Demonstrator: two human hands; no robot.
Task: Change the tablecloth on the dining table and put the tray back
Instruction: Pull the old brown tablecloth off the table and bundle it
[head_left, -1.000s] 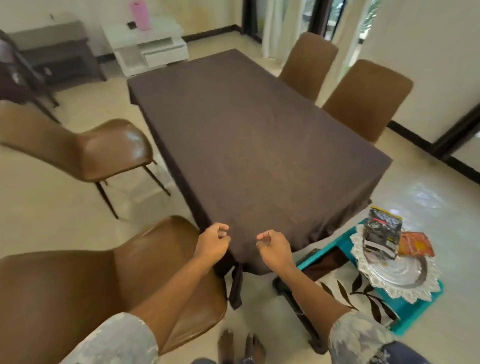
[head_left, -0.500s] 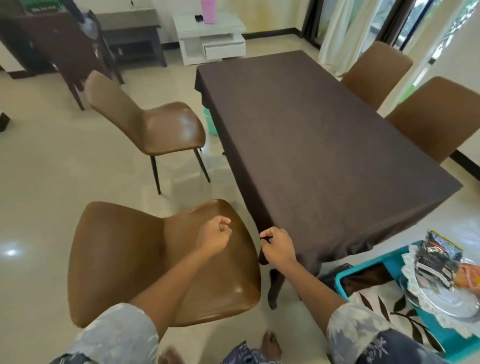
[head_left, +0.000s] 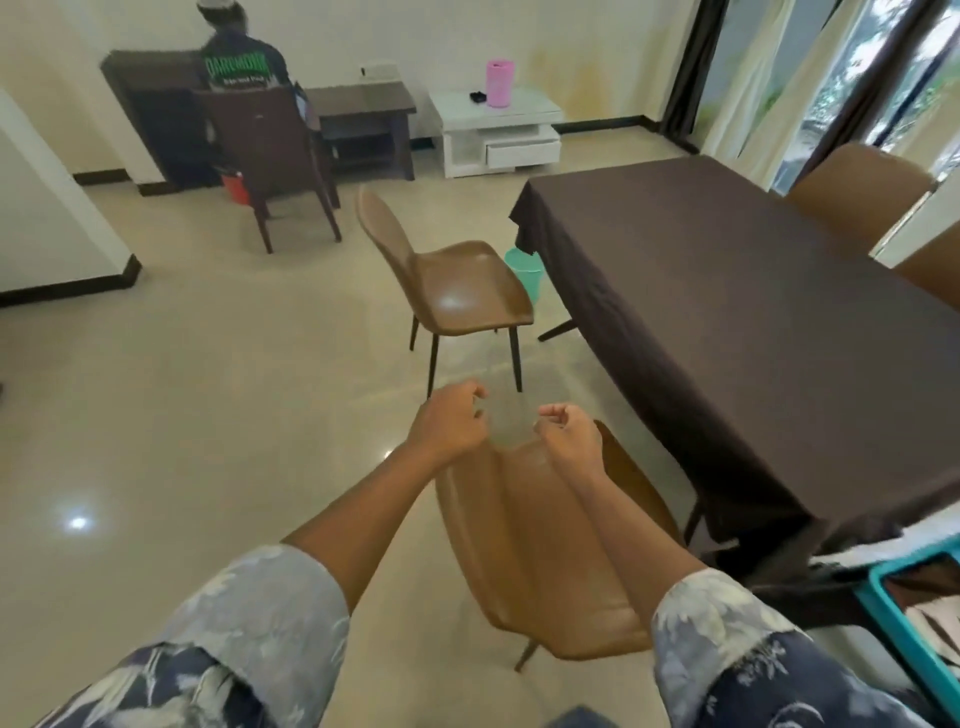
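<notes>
A dark brown tablecloth (head_left: 727, 322) covers the dining table on the right and hangs over its near edge. My left hand (head_left: 449, 423) and my right hand (head_left: 569, 441) are raised side by side to the left of the table, just above the back of a brown chair (head_left: 540, 561). Both have curled fingers and hold nothing; neither touches the cloth. At the lower right edge shows a corner of a teal bin (head_left: 906, 644) with a leaf-patterned cloth inside. The silver tray is out of view.
A second brown chair (head_left: 457, 291) stands ahead beside the table, with a small teal wastebasket (head_left: 525, 270) behind it. More chairs (head_left: 857, 192) sit at the table's far side. A person (head_left: 241, 67) sits at a dark desk at the back. A white low cabinet (head_left: 498, 137) carries a pink container (head_left: 498, 83).
My right hand has let go of the tablecloth corner. Both hands have moved left, away from the table and over the near chair's back, as my view turned left.
</notes>
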